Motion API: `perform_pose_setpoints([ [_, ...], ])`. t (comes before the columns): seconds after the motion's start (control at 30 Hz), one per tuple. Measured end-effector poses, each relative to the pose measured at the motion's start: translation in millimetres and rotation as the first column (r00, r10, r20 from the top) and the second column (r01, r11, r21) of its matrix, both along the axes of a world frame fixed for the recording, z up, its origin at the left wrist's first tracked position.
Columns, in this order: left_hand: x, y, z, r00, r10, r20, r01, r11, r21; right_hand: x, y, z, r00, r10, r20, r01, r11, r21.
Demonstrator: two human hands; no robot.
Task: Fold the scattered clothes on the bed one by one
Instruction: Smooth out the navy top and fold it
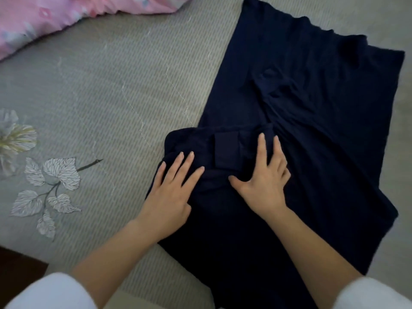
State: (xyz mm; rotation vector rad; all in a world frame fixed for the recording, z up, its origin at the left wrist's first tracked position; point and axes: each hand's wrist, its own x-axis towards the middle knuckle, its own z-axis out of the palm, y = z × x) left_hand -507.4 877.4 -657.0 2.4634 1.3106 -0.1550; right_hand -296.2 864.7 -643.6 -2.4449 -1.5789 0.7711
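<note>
A dark navy garment (pixel 312 134) lies spread on the bed, reaching from the top middle down to the bottom edge. A bunched, folded-over part with a small rectangular patch (pixel 226 150) sits near its left edge. My left hand (pixel 174 188) rests flat on that bunched part, fingers straight and spread. My right hand (pixel 265 175) presses flat just right of the patch, thumb stretched left, fingers pointing away from me. Neither hand grips the cloth.
The bed is covered by a grey-green sheet (pixel 107 85) with a printed leaf and flower pattern (pixel 49 188) at the left. A pink floral quilt (pixel 44 16) lies at the top left. A dark floor corner (pixel 17 270) shows at the bottom left.
</note>
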Motion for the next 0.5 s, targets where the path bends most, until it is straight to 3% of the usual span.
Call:
perform_pose_setpoints([
  [0.07,4,1,0,0.999,-0.01,-0.031,0.012,0.999,0.04,2,-2,-10,0.981,0.119,0.156,-0.136,0.985,0.102],
  [0.1,7,0,0,0.999,-0.001,-0.042,0.003,0.999,0.054,8,2,-13,0.977,0.133,0.165,-0.156,0.979,0.135],
  [0.13,10,-1,1,0.999,0.015,-0.048,-0.012,0.998,0.063,14,7,-12,0.993,0.082,0.09,-0.098,0.977,0.191],
  [0.17,12,-2,3,0.998,0.039,-0.047,-0.036,0.997,0.068,21,14,-11,0.997,-0.033,-0.065,0.049,0.961,0.271],
  [0.2,14,-3,5,0.997,0.068,-0.038,-0.065,0.995,0.069,32,25,-4,0.939,-0.19,-0.287,0.285,0.897,0.337],
  [0.23,16,-5,7,0.995,0.093,-0.023,-0.091,0.993,0.076,44,38,10,0.759,-0.348,-0.55,0.571,0.761,0.307],
  [0.27,17,-6,8,0.994,0.112,-0.008,-0.111,0.99,0.085,60,50,27,0.472,-0.441,-0.764,0.793,0.592,0.148],
  [0.3,19,-7,9,0.993,0.118,0.002,-0.118,0.988,0.097,79,59,40,0.171,-0.444,-0.879,0.887,0.459,-0.059],
  [0.33,21,-8,9,0.994,0.108,0.009,-0.108,0.989,0.105,101,63,47,-0.027,-0.417,-0.908,0.9,0.385,-0.204],
  [0.37,23,-9,8,0.997,0.08,0.016,-0.081,0.991,0.11,123,63,50,-0.103,-0.411,-0.906,0.897,0.355,-0.264],
  [0.5,41,-19,4,0.997,-0.075,0.023,0.071,0.989,0.133,168,41,29,-0.083,-0.548,-0.833,0.863,0.379,-0.335],
])
